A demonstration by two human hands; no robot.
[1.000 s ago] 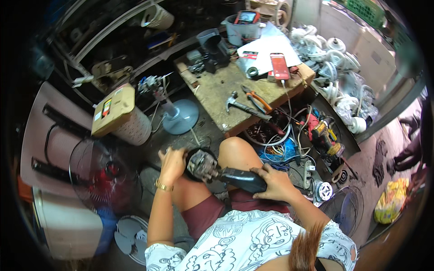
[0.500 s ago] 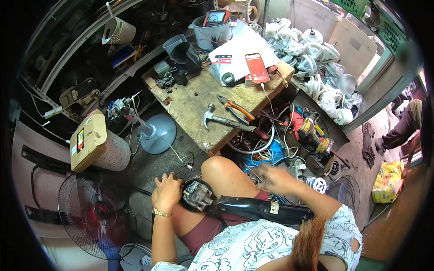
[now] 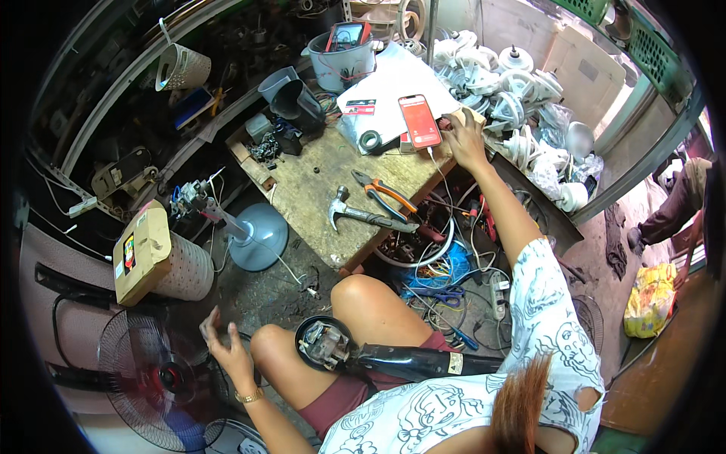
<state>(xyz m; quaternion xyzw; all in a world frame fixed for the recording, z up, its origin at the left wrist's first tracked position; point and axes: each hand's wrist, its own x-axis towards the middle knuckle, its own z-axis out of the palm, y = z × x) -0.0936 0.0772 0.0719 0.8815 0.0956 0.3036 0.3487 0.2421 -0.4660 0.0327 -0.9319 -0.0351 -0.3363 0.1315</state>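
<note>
Workshop: crowded; a scuffed wooden table (image 3: 302,197) fills the upper middle of the frame.
Black appliance body (image 3: 408,363): lies across the person's lap (image 3: 378,310), lower middle of the frame, untouched by either hand; the thighs seem to serve as its rest, leaving both hands free.
Open housing (image 3: 325,343): round black end of that body, turned upward, probably for access; the grey metal innards look worn and grimy, and a pale label marks the long glossy part.
Left hand (image 3: 228,348): left of the knee, fingers loosely spread, nothing visible in it.
Right hand (image 3: 465,140): stretched to the table's far right corner, fingers bent downward; whether they grip anything, I cannot tell.
Phone (image 3: 420,121): just beside that hand, red screen up, cable plugged in, likely charging.
Hammer and pliers: hammer (image 3: 363,214) and orange-handled pliers (image 3: 384,193) lie along the table's near right edge, presumably for easy reach.
White parts (image 3: 507,91): heaped, upper right.
Caged fan (image 3: 162,374): lower left.
</note>
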